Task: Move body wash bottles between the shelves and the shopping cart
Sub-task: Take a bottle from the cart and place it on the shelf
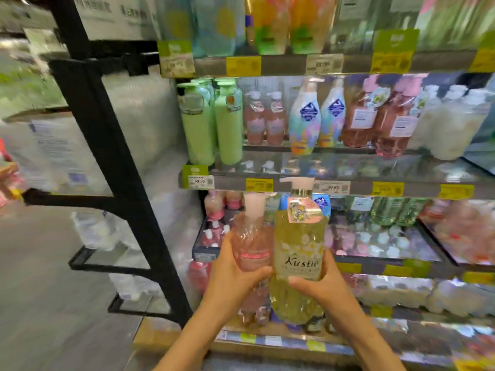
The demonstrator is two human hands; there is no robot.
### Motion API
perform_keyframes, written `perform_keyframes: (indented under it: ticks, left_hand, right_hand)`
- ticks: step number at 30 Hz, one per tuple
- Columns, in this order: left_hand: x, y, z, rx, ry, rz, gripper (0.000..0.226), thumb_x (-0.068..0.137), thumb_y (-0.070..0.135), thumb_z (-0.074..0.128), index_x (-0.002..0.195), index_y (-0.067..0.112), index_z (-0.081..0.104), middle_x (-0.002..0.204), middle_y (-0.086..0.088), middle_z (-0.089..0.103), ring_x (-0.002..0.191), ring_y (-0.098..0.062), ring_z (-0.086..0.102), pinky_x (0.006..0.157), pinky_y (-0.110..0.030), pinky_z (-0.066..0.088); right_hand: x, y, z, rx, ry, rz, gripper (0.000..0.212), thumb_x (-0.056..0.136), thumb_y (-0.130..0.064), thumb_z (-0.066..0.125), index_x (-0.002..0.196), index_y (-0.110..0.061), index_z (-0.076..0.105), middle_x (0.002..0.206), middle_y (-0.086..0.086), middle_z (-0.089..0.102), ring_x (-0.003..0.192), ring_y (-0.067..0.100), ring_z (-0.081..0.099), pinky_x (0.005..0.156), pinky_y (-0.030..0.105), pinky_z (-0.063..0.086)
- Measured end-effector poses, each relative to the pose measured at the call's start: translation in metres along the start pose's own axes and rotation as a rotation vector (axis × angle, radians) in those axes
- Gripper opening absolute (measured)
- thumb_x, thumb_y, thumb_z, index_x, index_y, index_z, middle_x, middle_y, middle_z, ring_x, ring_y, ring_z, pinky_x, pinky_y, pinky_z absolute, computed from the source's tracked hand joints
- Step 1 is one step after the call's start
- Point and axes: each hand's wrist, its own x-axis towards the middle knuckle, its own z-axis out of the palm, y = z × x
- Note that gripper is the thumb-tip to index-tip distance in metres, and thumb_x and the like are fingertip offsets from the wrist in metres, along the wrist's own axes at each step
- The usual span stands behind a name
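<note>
Holding a yellow body wash bottle (pixel 297 253) upright in the right hand (pixel 318 286), fingers curling round it. Gripping a pink bottle (pixel 250 253) likewise in the left hand (pixel 233 274), the two touching, before the shelves (pixel 334 187), below the middle shelf's front edge.

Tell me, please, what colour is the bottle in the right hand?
Clear yellow bottle with white daisies, held by the right hand; head view.

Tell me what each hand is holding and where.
Left hand grips the pink bottle mid-body; right hand grips the yellow bottle mid-body.
</note>
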Motion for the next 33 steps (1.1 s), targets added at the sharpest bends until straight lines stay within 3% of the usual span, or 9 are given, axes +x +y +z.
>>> perform_keyframes:
  ticks: [3,7,12,17,21,26,28,30,33]
  left_hand:
    - [0.013,-0.012,-0.005,0.018,0.001,-0.016,0.085,0.063,0.017,0.085,0.133,0.026,0.038,0.113,0.017,0.060,0.100,0.008,0.058,0.085,-0.012,0.048]
    - [0.037,-0.023,-0.001,-0.014,-0.004,-0.052,0.077,0.067,0.017,0.084,0.127,0.031,0.037,0.106,0.023,0.057,0.089,0.016,0.056,0.069,-0.001,0.043]
    - [0.072,-0.038,0.010,-0.036,0.014,-0.021,0.075,0.065,0.016,0.084,0.122,0.034,0.038,0.105,0.023,0.058,0.085,0.019,0.058,0.071,-0.002,0.045]
    - [0.114,-0.061,0.014,-0.070,0.069,-0.035,0.079,0.060,0.014,0.087,0.120,0.034,0.039,0.106,0.022,0.060,0.088,0.016,0.059,0.071,-0.004,0.047]
    - [0.165,-0.107,0.024,-0.114,0.103,-0.065,0.083,0.058,0.008,0.086,0.121,0.037,0.040,0.104,0.017,0.062,0.085,0.014,0.060,0.067,-0.003,0.046]
    - [0.213,-0.170,0.037,-0.139,0.116,0.005,0.081,0.049,0.021,0.080,0.109,0.060,0.041,0.099,0.025,0.066,0.087,0.005,0.065,0.071,-0.010,0.049]
    - [0.228,-0.182,0.038,-0.157,0.094,0.076,0.080,0.053,0.009,0.083,0.105,0.058,0.045,0.099,0.018,0.068,0.088,-0.002,0.067,0.072,-0.013,0.050]
    - [0.242,-0.193,0.041,-0.199,0.073,0.145,0.079,0.060,-0.010,0.082,0.108,0.042,0.046,0.097,0.011,0.070,0.087,-0.006,0.068,0.071,-0.016,0.051]
    - [0.258,-0.206,0.047,-0.251,0.033,0.187,0.069,0.066,-0.023,0.068,0.108,0.026,0.042,0.090,0.009,0.070,0.080,0.000,0.068,0.067,-0.012,0.051]
  right_hand:
    - [0.014,0.006,0.008,-0.044,-0.001,0.020,0.086,0.029,-0.034,0.082,0.107,-0.021,0.047,0.101,0.003,0.070,0.084,0.011,0.070,0.071,0.026,0.056]
    - [0.039,0.013,0.006,-0.072,-0.027,0.040,0.078,0.043,-0.022,0.086,0.110,-0.020,0.047,0.102,0.002,0.069,0.085,0.009,0.070,0.065,0.021,0.055]
    - [0.078,0.018,-0.002,-0.160,-0.064,0.050,0.086,0.043,-0.024,0.092,0.117,-0.022,0.047,0.107,-0.001,0.069,0.090,0.008,0.069,0.069,0.023,0.056]
    - [0.119,0.029,0.004,-0.229,-0.037,0.016,0.073,0.058,0.001,0.086,0.111,-0.030,0.046,0.109,-0.008,0.064,0.088,-0.002,0.066,0.067,0.016,0.054]
    - [0.173,0.065,0.011,-0.222,-0.006,0.014,0.069,0.057,0.010,0.083,0.103,-0.028,0.048,0.085,-0.015,0.069,0.075,-0.010,0.065,0.059,0.007,0.049]
    - [0.222,0.128,0.013,-0.289,0.056,-0.005,0.066,0.059,-0.007,0.088,0.107,-0.031,0.049,0.094,-0.015,0.066,0.082,-0.011,0.062,0.074,0.015,0.054]
    - [0.239,0.148,0.012,-0.285,0.024,-0.021,0.049,0.067,-0.008,0.083,0.103,-0.028,0.056,0.093,-0.011,0.066,0.077,-0.007,0.065,0.072,0.015,0.055]
    - [0.255,0.154,0.021,-0.310,0.064,-0.017,0.008,0.080,-0.023,0.072,0.087,-0.020,0.070,0.085,-0.001,0.071,0.070,0.005,0.070,0.073,0.032,0.059]
    - [0.266,0.174,0.020,-0.233,0.063,-0.121,0.053,0.067,-0.015,0.084,0.100,-0.037,0.048,0.089,-0.020,0.060,0.076,-0.017,0.060,0.067,0.005,0.049]
